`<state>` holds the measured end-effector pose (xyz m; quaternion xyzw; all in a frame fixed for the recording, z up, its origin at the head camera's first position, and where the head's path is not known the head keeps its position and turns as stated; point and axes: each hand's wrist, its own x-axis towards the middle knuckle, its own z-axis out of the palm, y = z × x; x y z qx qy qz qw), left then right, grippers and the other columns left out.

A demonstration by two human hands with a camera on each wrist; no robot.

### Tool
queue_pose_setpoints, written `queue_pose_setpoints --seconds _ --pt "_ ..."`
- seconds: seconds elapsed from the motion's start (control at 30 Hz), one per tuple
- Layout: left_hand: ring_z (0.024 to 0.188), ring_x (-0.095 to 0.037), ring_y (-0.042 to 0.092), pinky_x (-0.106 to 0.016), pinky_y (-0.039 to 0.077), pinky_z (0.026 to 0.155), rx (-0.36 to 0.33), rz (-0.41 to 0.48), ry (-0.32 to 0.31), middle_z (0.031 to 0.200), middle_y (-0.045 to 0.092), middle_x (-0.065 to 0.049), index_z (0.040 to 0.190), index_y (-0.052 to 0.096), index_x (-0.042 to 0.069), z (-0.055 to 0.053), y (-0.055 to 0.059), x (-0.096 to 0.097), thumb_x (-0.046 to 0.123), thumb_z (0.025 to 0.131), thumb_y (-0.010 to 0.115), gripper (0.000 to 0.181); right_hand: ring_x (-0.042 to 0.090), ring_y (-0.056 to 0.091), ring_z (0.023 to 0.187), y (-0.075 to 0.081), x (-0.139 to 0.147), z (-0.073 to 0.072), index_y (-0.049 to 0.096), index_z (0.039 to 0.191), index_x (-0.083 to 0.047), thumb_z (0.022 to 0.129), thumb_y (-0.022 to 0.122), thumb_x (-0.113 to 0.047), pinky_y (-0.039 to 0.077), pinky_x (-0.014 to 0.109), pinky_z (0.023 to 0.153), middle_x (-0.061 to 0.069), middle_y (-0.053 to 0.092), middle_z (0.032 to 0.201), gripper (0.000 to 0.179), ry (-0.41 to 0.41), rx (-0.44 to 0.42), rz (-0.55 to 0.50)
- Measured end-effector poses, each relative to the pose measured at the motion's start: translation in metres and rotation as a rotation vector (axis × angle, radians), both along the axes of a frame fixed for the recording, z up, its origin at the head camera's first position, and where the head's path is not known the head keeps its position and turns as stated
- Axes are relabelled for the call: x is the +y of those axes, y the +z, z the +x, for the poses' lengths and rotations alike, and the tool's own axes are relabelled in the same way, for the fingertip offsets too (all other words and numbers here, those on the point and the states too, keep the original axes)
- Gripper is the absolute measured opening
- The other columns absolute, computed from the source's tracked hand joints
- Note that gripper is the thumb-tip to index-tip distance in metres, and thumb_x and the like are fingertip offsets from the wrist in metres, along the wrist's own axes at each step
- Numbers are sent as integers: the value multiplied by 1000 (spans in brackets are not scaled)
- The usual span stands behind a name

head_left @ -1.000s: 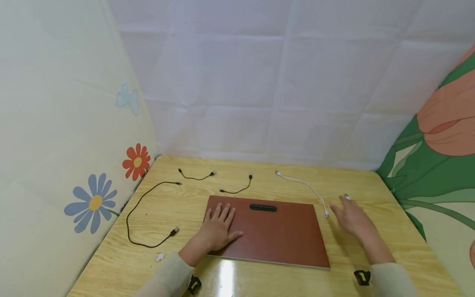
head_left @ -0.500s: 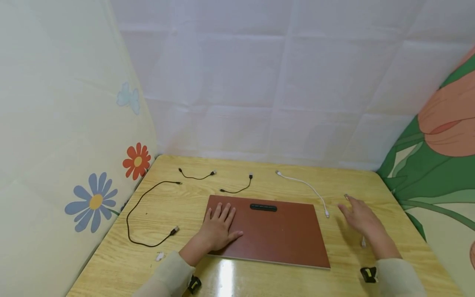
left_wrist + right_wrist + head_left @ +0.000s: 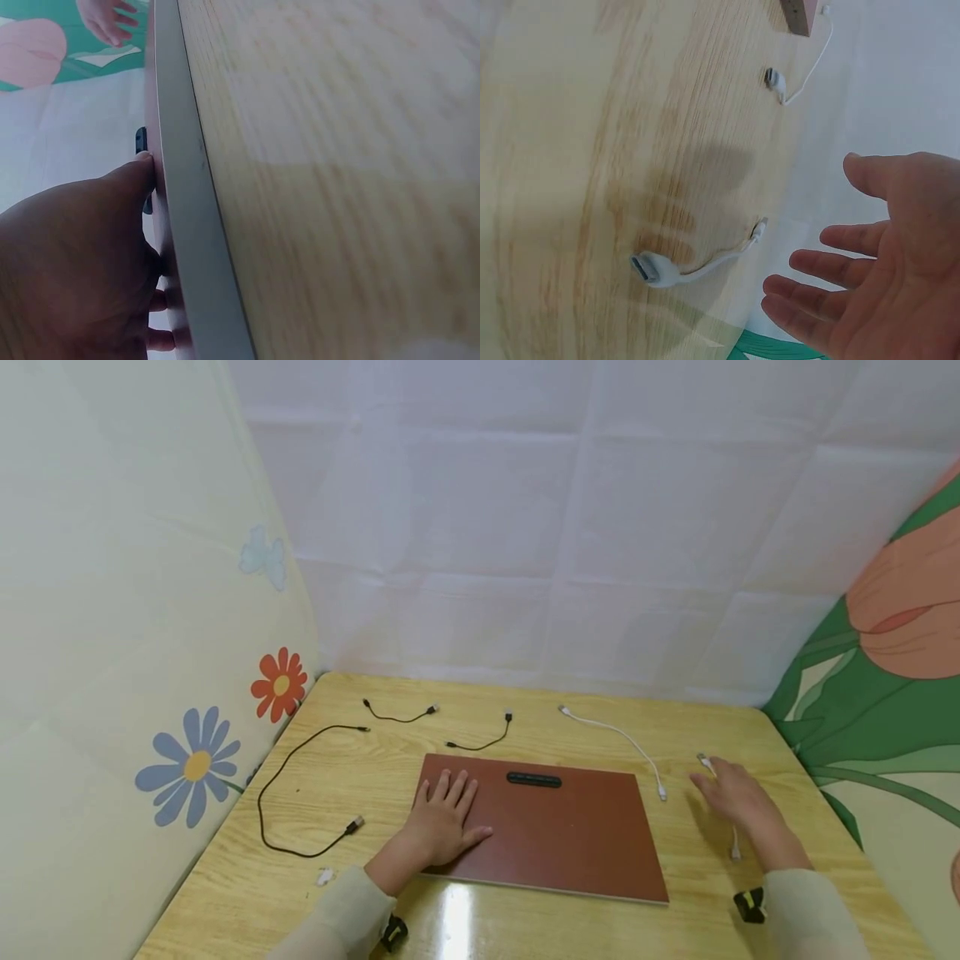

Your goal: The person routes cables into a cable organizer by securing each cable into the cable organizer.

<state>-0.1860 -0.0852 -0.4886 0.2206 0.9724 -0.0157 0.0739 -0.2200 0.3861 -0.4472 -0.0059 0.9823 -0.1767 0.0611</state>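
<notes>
My left hand rests flat, fingers spread, on the left part of a reddish-brown board; in the left wrist view, the thumb lies along its face. A black ridged strip sits near the board's far edge. To the right of the board, my right hand hovers above a short white USB cable and partly hides it. The right wrist view has this cable's plug lying on the table, apart from the loosely extended fingers.
A longer white cable lies between board and right hand. Behind the board are two short black cables; a long black one curves at left. A small white piece lies on the table. Printed sheets surround it.
My right hand has moved slightly right and nearer to me, uncovering both ends of the short white cable. The left hand stays on the board.
</notes>
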Motion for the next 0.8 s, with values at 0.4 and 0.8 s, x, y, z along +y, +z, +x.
queue_pose_setpoints --seconds 0.4,0.8 --pt "154 -36 19 -60 22 119 1 -8 1 167 22 -10 162 26 15 -1 -1 0 69 101 33 81 68 32 125 -4 14 -12 26 140 29 108 41 -40 32 72 103 54 28 136 77 -16 -50 13" --pt "153 -36 20 -60 23 119 8 -18 0 167 23 -10 162 26 14 1 0 1 69 101 32 82 67 34 124 -11 23 -24 27 138 29 107 43 -37 34 70 103 54 30 134 74 -37 -90 31"
